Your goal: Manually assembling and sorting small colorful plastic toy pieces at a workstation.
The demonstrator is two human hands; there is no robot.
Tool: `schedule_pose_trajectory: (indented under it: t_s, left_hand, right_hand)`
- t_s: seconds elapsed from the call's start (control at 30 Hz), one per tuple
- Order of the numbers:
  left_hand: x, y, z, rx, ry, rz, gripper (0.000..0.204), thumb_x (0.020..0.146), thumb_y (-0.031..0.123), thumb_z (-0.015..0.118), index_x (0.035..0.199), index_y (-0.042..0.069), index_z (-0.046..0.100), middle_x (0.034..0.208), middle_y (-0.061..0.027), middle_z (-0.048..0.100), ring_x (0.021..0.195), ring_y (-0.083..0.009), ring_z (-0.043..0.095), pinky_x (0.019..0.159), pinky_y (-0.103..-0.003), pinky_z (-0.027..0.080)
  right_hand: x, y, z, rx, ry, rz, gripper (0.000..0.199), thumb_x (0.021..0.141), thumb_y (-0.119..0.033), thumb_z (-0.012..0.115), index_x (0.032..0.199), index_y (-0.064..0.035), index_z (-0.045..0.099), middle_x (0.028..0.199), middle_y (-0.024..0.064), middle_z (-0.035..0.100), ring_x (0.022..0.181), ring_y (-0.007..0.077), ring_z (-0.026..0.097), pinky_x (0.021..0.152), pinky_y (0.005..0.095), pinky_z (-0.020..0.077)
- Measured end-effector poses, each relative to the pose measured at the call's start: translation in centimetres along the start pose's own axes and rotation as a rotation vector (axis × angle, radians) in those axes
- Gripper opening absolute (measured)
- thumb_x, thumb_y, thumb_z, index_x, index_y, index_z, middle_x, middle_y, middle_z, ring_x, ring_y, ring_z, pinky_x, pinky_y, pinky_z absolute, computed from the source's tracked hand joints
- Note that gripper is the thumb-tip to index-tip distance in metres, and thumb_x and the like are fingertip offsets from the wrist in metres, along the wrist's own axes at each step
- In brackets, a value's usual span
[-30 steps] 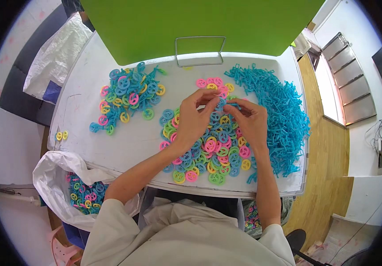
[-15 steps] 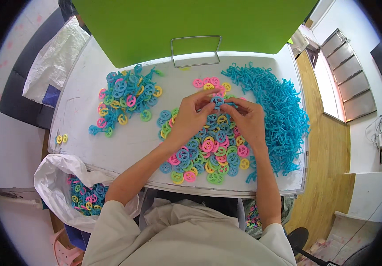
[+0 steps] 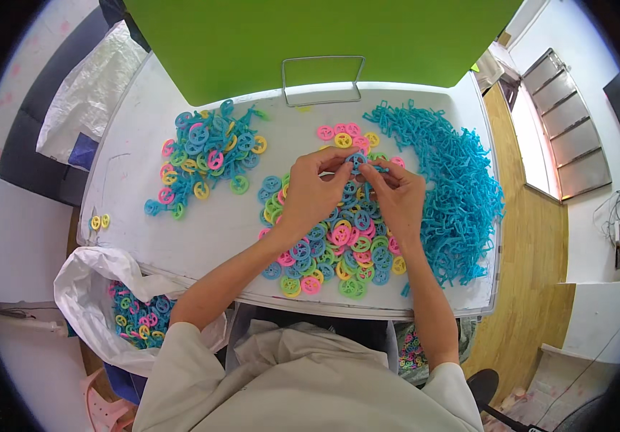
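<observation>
A small blue spoked plastic wheel is pinched between the fingertips of both hands, above the far part of a loose pile. My left hand is closed on its left side. My right hand is closed on its right side, and a bit of teal plastic shows by those fingers; how it meets the wheel is hidden. Beneath my hands spreads the pile of blue, pink, green and yellow wheels. To the right lies a big heap of thin teal plastic pieces.
Farther left on the white table is a pile of wheels joined with teal pieces. Two yellow wheels sit near the left edge. A green panel with a wire handle stands behind. A white sack holds similar parts.
The blue wheel has tilted slightly between my fingers, and my right fingers have shifted a little. The whole view has moved slightly; the piles look the same.
</observation>
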State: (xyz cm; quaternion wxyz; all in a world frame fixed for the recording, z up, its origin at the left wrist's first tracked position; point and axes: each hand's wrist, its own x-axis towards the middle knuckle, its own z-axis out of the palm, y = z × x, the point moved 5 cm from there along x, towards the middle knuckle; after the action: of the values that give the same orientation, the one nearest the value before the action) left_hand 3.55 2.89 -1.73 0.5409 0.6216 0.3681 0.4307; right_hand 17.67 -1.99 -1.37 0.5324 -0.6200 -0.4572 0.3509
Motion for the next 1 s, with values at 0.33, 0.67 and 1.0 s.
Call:
schedule_pose_trajectory:
  t_s: [0.33,0.67,1.0]
  left_hand:
    - [-0.6,1.0,0.2,0.103,0.082,0.093,0.025,0.086,0.0,0.057,0.11,-0.002,0.063,0.093,-0.0182,0.069,0.085,-0.0213,0.069,0.073,-0.03,0.057]
    - [0.5,0.2,-0.3,-0.273,-0.025,-0.046,0.023,0.09,0.0,0.054,0.112,-0.003,0.059,0.103,-0.0088,0.064,0.095,-0.0149,0.062,0.083,-0.028,0.054]
    - [-0.9,3.2,1.2,0.484,0.018,0.677,0.032,0.079,-0.002,0.064,0.11,0.007,0.064,0.104,-0.0125,0.063,0.094,-0.0282,0.062,0.076,-0.034,0.053]
  right_hand:
    - [-0.3,0.0,0.3,0.012,0.095,-0.01,0.021,0.084,-0.014,0.07,0.099,0.0007,0.07,0.073,0.0056,0.069,0.059,0.003,0.057,0.049,0.0171,0.0421]
    - [0.3,-0.5,0.0,-0.031,-0.033,-0.15,0.028,0.086,-0.007,0.066,0.112,0.0015,0.062,0.09,0.0069,0.067,0.08,0.01,0.063,0.067,0.0217,0.0503]
    - [0.9,0.6,-0.6,0.602,0.05,0.01,0.03,0.095,-0.018,0.056,0.118,0.0003,0.055,0.1,0.0072,0.065,0.088,0.0129,0.063,0.078,0.0272,0.0528]
